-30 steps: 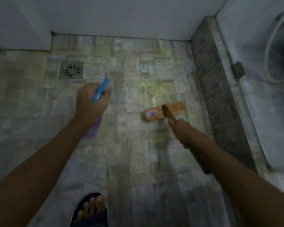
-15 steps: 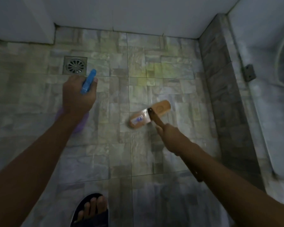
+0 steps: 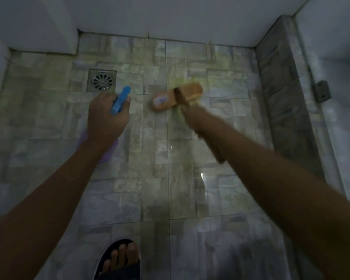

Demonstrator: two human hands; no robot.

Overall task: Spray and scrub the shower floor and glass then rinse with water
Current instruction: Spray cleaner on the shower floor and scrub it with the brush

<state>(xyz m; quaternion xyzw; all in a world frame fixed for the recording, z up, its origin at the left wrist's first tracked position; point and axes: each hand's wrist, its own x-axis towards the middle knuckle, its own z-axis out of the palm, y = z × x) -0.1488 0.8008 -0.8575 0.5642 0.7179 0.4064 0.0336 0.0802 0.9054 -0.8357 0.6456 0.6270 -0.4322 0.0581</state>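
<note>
Stone-look tiles cover the dim shower floor point(image 3: 141, 178), which has a wet sheen near its middle. White walls meet its far edge, with a square drain point(image 3: 102, 80) near the far left corner. A tiled curb point(image 3: 281, 98) runs along the right edge below the glass point(image 3: 335, 122).

The left hand point(image 3: 107, 118) grips a blue-topped spray bottle point(image 3: 120, 100) just by the drain. The right hand point(image 3: 192, 116) is curled round the handle of a scrub brush point(image 3: 178, 96). The brush's blurred head is on the tiles to the right of the drain.
</note>
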